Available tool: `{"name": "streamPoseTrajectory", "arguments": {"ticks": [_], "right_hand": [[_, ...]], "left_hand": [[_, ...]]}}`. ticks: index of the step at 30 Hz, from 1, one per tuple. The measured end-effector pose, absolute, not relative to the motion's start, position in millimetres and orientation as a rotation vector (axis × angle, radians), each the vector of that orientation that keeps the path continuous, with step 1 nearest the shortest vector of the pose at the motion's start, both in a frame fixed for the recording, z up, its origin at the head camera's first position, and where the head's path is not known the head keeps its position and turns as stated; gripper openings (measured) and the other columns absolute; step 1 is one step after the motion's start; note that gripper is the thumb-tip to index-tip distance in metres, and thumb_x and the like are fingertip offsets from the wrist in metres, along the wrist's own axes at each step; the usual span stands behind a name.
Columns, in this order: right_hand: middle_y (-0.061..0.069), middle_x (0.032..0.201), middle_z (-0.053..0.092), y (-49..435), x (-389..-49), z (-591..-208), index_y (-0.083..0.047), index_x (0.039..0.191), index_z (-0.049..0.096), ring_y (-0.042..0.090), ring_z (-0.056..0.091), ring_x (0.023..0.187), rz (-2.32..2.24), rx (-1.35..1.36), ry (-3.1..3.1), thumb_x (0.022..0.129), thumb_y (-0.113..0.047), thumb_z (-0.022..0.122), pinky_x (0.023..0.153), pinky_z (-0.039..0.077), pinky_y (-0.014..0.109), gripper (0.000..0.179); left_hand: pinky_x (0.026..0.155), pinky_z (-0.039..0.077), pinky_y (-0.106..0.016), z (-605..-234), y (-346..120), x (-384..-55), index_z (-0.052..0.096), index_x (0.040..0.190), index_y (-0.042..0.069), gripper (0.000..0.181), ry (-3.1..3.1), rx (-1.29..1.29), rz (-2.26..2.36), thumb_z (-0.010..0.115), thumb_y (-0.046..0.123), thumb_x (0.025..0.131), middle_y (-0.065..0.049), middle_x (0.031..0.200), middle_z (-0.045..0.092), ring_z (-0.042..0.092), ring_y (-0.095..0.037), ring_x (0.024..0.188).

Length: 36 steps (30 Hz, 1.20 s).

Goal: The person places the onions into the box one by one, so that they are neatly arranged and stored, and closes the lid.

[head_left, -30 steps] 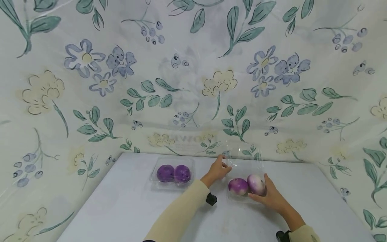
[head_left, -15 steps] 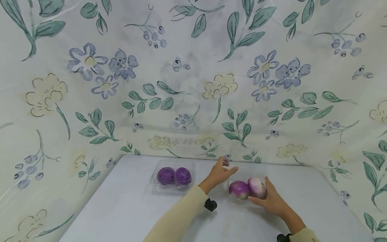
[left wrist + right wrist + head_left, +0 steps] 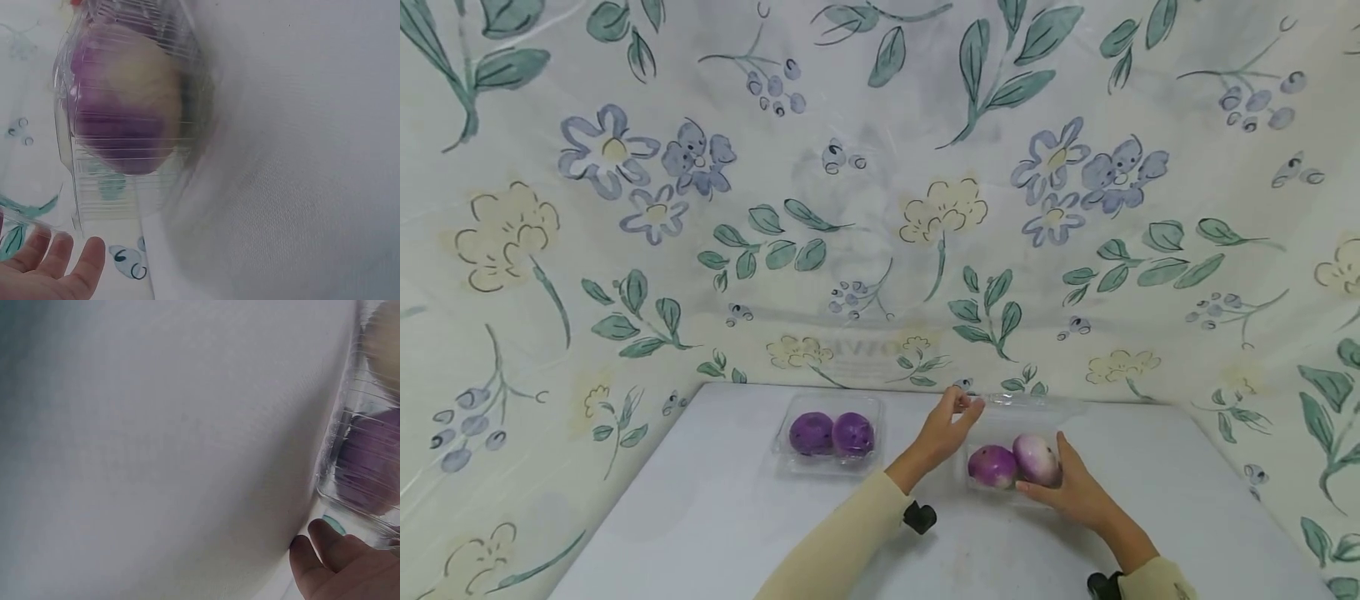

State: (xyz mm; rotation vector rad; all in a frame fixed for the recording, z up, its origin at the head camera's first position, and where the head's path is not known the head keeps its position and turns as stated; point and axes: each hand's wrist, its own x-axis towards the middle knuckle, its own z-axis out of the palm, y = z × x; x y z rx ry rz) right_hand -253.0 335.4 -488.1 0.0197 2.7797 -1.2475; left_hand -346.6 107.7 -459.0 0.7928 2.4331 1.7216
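A clear plastic clamshell box (image 3: 964, 482) at the right of the table holds two purple-and-white turnips (image 3: 992, 466). Its transparent lid (image 3: 1030, 400) leans back, raised at the rear. My left hand (image 3: 942, 433) pinches the lid's left corner between thumb and fingers; in the left wrist view the fingertips (image 3: 92, 255) meet the clear edge, thumb hidden. My right hand (image 3: 1071, 492) grips the box's right side, thumb at the front and fingers behind. In the right wrist view, the fingers (image 3: 325, 540) lie by the ribbed box corner.
To the left stands another clear plastic box (image 3: 784, 467) with two dark purple round vegetables (image 3: 811, 433) inside. Both are on a white table (image 3: 700, 517). Behind it hangs a flower-patterned sheet (image 3: 865, 167).
The lid stood upright, dropped back out of plain view, and now shows slightly raised again. My left hand spread its fingers, then drew them together at the lid. The right hand stayed put.
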Motion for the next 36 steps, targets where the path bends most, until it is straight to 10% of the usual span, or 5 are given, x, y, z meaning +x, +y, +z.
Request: {"name": "streamPoseTrajectory", "arguments": {"ticks": [10, 17, 25, 30, 36], "right_hand": [[0.040, 0.158, -0.001, 335, -252, -489, 0.010, 0.152, -0.012, 0.056, 0.004, 0.146, -1.208, 0.065, 2.784, 0.083, -0.052, 0.074, 0.116, 0.013, 0.066, 0.126], [0.039, 0.158, 0.007, 333, -250, -489, 0.006, 0.154, -0.010, 0.057, 0.019, 0.142, -1.188, 0.092, 2.810, 0.082, -0.052, 0.075, 0.112, 0.026, 0.068, 0.125], [0.033, 0.158, 0.016, 343, -246, -490, 0.002, 0.155, -0.004, 0.054, 0.030, 0.140, -1.321, 0.169, 2.727, 0.082, -0.048, 0.077, 0.109, 0.036, 0.063, 0.120], [0.036, 0.156, 0.020, 364, -242, -476, 0.001, 0.154, 0.007, 0.057, 0.026, 0.140, -1.372, 0.148, 2.592, 0.087, -0.037, 0.075, 0.106, 0.037, 0.066, 0.103], [0.041, 0.149, 0.031, 384, -235, -465, 0.005, 0.153, 0.013, 0.041, 0.058, 0.122, -1.500, 0.049, 2.449, 0.091, -0.012, 0.067, 0.096, 0.052, 0.050, 0.084]], "left_hand": [[0.080, 0.045, -0.035, -462, 105, -340, 0.052, 0.093, 0.006, 0.037, 2.547, 0.799, 1.605, 0.062, 0.042, 0.095, -0.010, 0.104, 0.058, 0.055, -0.027, 0.101], [0.100, 0.046, -0.048, -467, 99, -333, 0.050, 0.123, 0.004, 0.049, 2.529, 0.834, 1.456, 0.072, 0.030, 0.087, -0.020, 0.135, 0.048, 0.050, -0.038, 0.124], [0.089, 0.055, -0.044, -472, 97, -325, 0.045, 0.140, 0.004, 0.063, 2.482, 0.747, 1.369, 0.071, 0.032, 0.090, -0.026, 0.140, 0.048, 0.064, -0.034, 0.109], [0.082, 0.055, -0.040, -470, 94, -320, 0.045, 0.143, 0.011, 0.064, 2.508, 0.701, 1.299, 0.070, 0.038, 0.091, -0.020, 0.122, 0.063, 0.066, -0.026, 0.096], [0.060, 0.058, -0.034, -468, 85, -317, 0.036, 0.152, 0.014, 0.070, 2.365, 0.653, 1.378, 0.068, 0.034, 0.093, -0.007, 0.084, 0.068, 0.065, -0.017, 0.064]]}}
